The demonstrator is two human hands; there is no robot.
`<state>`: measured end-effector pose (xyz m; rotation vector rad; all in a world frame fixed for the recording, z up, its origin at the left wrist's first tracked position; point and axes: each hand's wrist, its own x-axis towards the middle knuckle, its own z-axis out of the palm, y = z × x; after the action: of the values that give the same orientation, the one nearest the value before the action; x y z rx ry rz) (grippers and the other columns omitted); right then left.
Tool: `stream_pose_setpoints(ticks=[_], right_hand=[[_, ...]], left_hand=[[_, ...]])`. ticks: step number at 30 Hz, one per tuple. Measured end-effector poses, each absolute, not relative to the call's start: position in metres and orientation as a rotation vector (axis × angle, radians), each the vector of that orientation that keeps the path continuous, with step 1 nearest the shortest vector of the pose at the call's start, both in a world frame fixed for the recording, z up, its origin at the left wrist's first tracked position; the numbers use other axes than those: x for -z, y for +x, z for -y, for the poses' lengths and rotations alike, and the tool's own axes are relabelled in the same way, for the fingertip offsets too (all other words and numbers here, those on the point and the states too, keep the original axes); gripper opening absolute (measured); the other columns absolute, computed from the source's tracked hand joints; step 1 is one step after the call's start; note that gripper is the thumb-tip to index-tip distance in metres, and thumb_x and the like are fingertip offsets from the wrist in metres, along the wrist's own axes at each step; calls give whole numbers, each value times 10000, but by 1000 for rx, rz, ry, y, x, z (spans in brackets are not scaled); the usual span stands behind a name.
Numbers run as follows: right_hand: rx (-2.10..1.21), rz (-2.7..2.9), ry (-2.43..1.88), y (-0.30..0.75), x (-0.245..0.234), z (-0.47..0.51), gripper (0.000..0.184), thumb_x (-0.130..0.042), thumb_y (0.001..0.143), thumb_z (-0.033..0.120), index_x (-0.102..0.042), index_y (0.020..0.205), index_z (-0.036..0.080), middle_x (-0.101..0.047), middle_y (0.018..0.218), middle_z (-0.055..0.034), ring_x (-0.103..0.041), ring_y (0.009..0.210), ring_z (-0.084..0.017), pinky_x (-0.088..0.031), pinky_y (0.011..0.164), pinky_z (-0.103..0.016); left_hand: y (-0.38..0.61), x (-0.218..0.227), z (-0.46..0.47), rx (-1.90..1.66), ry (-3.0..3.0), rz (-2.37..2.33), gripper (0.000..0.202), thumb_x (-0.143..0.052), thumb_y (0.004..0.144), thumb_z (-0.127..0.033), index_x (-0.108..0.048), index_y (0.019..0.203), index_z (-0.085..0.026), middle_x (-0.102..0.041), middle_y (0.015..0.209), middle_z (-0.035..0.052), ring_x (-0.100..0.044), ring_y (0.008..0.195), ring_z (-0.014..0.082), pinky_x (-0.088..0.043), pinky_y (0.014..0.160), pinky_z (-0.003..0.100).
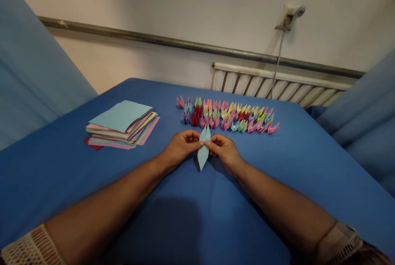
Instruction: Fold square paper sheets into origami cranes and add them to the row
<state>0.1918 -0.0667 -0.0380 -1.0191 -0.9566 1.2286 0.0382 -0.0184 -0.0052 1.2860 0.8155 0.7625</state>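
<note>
A pale blue folded paper [203,157] is held upright-pointing between my two hands, just above the blue table. Its shape is a long narrow diamond, split into two points at the far end. My left hand [184,143] pinches its left edge at the middle, thumb on top. From the other side my right hand [224,149] pinches it the same way, and the two thumb tips nearly meet. The fingers beneath the paper are partly hidden. Just beyond my hands stand rows of small folded paper cranes [226,123] in pink, red, yellow, green, blue and purple.
A thick stack of coloured paper squares [121,117], light blue on top, lies left on the blue-covered table [166,224]. Behind the table are a radiator [262,80], a metal pipe [160,38] and a socket with a cable [286,18]. Blue curtains [33,59] hang at both sides.
</note>
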Motion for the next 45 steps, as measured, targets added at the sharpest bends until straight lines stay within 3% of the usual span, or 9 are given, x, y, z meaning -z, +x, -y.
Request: stream_pose_setpoints(ticks=[7, 19, 30, 34, 39, 45], right_hand=[[-1222, 992, -980, 190, 37, 67, 346, -797, 633, 453, -569, 634, 192, -527, 523, 60, -439, 483, -79, -330, 499, -240], [-1384, 1165, -968, 192, 40, 70, 318, -788, 657, 429, -589, 638, 182, -543, 552, 54, -447, 496, -77, -353, 511, -242], [-1479, 1223, -953, 197, 41, 69, 318, -798, 654, 436, -609, 664, 180, -565, 592, 41, -454, 508, -81, -374, 521, -243], [-1478, 1182, -957, 196, 42, 68, 335, -802, 646, 448, -602, 659, 179, -569, 594, 36, -458, 506, -83, -375, 518, -244], [-1439, 1185, -960, 194, 46, 67, 336, -800, 640, 449, -597, 659, 182, -534, 564, 49, -436, 494, -80, -354, 505, -241], [-1495, 1229, -930, 194, 45, 68, 353, -808, 624, 463, -615, 698, 177, -561, 603, 46, -451, 515, -78, -369, 532, -248]], left_hand=[[37, 8, 19, -766, 1192, -788, 228, -767, 705, -327, -625, 724, -149, -623, 657, -10, -569, 591, 102, -442, 609, 242], [37, 1, 20, -899, 1286, -854, 181, -774, 673, -285, -646, 686, -158, -589, 662, -28, -498, 590, 80, -395, 595, 224], [37, -1, 22, -878, 1123, -820, 225, -779, 687, -301, -610, 709, -155, -588, 659, -25, -514, 572, 78, -403, 574, 212], [36, -1, 21, -866, 1109, -799, 252, -724, 745, -381, -611, 739, -156, -588, 678, -15, -536, 613, 92, -420, 608, 220], [38, 1, 23, -757, 1381, -803, 245, -801, 640, -320, -647, 739, -157, -593, 677, -23, -529, 622, 100, -417, 613, 228], [39, 0, 26, -839, 1403, -866, 228, -771, 678, -335, -636, 638, -156, -594, 645, -23, -505, 606, 88, -394, 603, 222]])
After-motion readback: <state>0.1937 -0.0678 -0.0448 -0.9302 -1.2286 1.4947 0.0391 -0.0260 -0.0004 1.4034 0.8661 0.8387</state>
